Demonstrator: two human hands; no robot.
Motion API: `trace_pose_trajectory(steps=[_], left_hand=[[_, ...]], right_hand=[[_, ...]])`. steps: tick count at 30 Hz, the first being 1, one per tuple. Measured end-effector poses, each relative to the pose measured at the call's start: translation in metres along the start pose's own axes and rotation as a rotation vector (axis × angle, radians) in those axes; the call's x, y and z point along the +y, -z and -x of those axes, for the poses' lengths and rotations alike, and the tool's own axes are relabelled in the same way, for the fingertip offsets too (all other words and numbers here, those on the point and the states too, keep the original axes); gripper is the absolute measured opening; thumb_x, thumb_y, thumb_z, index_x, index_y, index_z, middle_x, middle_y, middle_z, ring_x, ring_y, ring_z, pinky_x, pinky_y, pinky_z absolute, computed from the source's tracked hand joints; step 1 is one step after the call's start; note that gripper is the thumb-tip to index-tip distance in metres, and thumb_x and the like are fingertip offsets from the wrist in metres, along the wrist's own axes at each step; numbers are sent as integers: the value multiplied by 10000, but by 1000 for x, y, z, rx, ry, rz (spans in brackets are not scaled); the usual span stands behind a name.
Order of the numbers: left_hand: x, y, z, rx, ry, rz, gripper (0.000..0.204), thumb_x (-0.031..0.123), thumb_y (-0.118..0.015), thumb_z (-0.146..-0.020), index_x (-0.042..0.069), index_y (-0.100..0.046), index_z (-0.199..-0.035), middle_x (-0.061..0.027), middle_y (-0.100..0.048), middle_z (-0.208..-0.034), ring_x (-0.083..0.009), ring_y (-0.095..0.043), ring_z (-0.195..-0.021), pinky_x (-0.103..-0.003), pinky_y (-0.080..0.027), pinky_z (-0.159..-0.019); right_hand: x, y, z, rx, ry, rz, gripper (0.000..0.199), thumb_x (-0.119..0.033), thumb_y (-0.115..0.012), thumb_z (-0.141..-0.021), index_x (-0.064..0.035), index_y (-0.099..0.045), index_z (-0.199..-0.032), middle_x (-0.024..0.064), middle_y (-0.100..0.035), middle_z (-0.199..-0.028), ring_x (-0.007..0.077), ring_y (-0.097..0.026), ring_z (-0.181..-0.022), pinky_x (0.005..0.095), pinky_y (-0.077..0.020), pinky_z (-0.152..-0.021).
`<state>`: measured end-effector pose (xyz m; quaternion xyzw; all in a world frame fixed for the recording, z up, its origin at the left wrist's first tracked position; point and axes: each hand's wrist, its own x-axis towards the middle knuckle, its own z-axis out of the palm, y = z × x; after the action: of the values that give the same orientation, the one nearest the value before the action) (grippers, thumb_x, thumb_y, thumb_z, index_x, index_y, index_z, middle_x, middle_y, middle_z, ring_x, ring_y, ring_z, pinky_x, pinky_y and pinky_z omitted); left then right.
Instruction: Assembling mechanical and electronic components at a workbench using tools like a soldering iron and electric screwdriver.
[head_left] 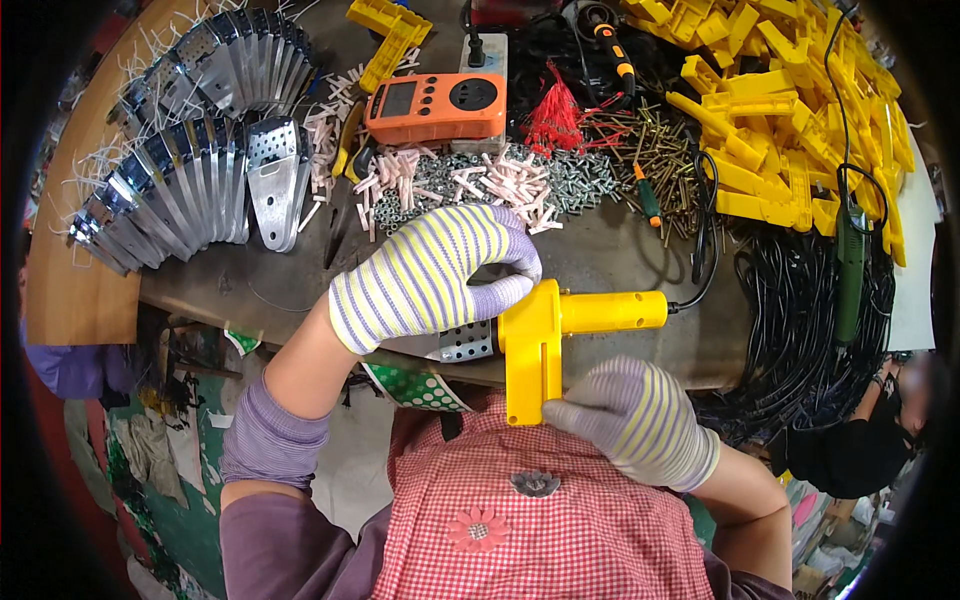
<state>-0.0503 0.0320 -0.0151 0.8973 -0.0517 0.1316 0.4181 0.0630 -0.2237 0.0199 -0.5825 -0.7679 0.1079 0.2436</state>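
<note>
A yellow plastic housing (533, 350) with a round handle (615, 312) is held over the table's near edge. My left hand (440, 265), in a striped knit glove, pinches its upper end between thumb and fingers. My right hand (640, 420), gloved alike and slightly blurred, closes its fingertips at the lower right edge of the housing. A black cord (705, 270) runs out of the handle's right end. From behind the housing's left side a perforated metal plate (467, 343) sticks out; the rest of it is hidden.
Stacked metal plates (185, 190) with white wires stand at the left. Behind my hands lie an orange meter (437, 108), screws (590, 180) and pale sleeves (500, 178). A yellow housing pile (770, 110), black cords (800, 320) and a green tool (851, 275) are at right.
</note>
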Motion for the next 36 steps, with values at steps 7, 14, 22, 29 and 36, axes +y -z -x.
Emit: trace_pose_trajectory(steps=[7,14,22,29,36], left_hand=[[61,-13,7,171,-144,4,266,203,-826,-728,90,-733,-951,-58,-679,-877,-282,-653,-825,-398,-509,-775],[82,-29,16,122,-89,139,223,169,-881,-677,130,-764,-863,-27,-691,-810,-222,-651,-762,-370,-489,-717],[75,-34,68,82,-43,-306,247,203,-832,-693,146,-715,-903,-27,-669,-815,-213,-652,-739,-366,-480,-624],[85,-25,66,-41,-231,-521,267,197,-748,-703,165,-724,-968,8,-657,-834,-187,-629,-731,-340,-486,-629],[61,-12,8,188,-209,-589,284,40,-742,-694,112,-724,-968,-43,-615,-830,-243,-620,-797,-397,-484,-699]], right_hand=[[-5,1,5,435,-770,-1472,235,-47,-745,-893,-22,-598,-1074,55,-678,-961,101,-633,-831,251,-535,-764],[-6,2,4,404,-746,-1410,339,-13,-776,-849,-29,-554,-1105,47,-648,-1008,107,-642,-876,265,-540,-850],[4,4,18,433,-726,-1259,284,32,-565,-958,-15,-463,-1220,114,-641,-973,182,-700,-835,279,-586,-756],[7,6,27,569,-756,-1332,354,41,-695,-873,-5,-529,-1183,99,-649,-995,146,-665,-867,260,-565,-785],[8,14,41,553,-822,-1167,264,73,-737,-834,13,-619,-1062,91,-697,-985,142,-690,-905,264,-568,-823]])
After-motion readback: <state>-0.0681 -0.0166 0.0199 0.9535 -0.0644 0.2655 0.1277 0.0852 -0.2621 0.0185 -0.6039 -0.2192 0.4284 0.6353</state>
